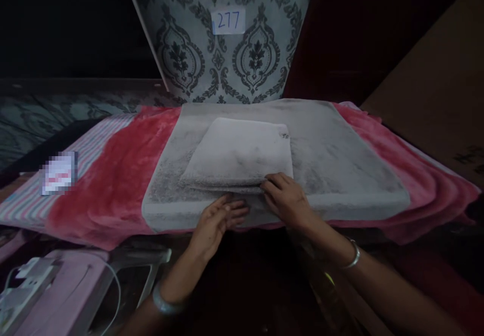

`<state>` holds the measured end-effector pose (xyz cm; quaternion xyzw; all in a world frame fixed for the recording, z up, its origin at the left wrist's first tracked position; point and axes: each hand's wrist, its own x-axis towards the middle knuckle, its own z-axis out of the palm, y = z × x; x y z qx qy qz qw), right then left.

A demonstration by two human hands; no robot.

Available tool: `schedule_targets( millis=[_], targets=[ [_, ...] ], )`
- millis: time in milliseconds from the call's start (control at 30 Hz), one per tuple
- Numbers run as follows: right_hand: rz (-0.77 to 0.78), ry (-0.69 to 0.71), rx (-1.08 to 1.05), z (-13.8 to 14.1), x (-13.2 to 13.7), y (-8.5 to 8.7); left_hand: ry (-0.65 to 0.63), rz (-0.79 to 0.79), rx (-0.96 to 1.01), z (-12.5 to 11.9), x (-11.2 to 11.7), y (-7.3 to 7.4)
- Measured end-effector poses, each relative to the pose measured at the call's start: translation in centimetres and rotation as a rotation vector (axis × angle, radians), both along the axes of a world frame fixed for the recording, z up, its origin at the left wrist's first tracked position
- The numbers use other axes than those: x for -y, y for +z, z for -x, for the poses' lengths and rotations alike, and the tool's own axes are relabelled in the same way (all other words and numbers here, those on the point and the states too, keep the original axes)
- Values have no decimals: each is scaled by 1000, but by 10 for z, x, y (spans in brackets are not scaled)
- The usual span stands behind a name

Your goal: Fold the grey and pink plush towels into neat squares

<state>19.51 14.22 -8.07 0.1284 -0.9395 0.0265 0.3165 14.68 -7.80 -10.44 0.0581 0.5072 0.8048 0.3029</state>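
Note:
A pale, fuzzy folded cloth (245,149), which looks like a towel, lies flat in layers with a small dark mark at its far right corner. My right hand (285,197) has its fingers curled over the cloth's near right corner and grips the edge. Just in front of the near edge is my left hand (219,220), its fingers spread, slightly blurred, and holding nothing. Beneath the folded cloth, a larger greyish-white cloth (340,164) is spread out and hangs over the front edge.
A red plush blanket (113,175) covers the table under the cloths. To the left lie a striped cloth (30,200) and a blurred-out object (59,173). Lower left stands a pink surface (71,295) with a white power strip (26,288) and cable. A large cardboard panel (434,84) rises at right.

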Motion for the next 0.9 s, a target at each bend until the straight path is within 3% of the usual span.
schedule_targets(
  millis=[133, 233, 333, 467, 633, 733, 900],
  targets=[
    [2, 16, 21, -6, 3, -3, 75, -201, 161, 15, -24, 9],
    [67, 116, 41, -12, 0, 0, 128, -191, 177, 18, -35, 6],
    [244, 173, 35, -3, -19, 10, 192, -144, 176, 17, -39, 4],
    [413, 62, -10, 53, -72, 26, 236, -77, 178, 17, -42, 9],
    [415, -234, 143, 145, -131, 44, 255, -4, 208, 21, -43, 6],
    [363, -353, 321, 184, -142, 50, 258, 19, 214, 25, -44, -8],
    [344, -364, 509, 222, -140, 47, 292, 50, 251, 29, -43, -24]
  ],
)
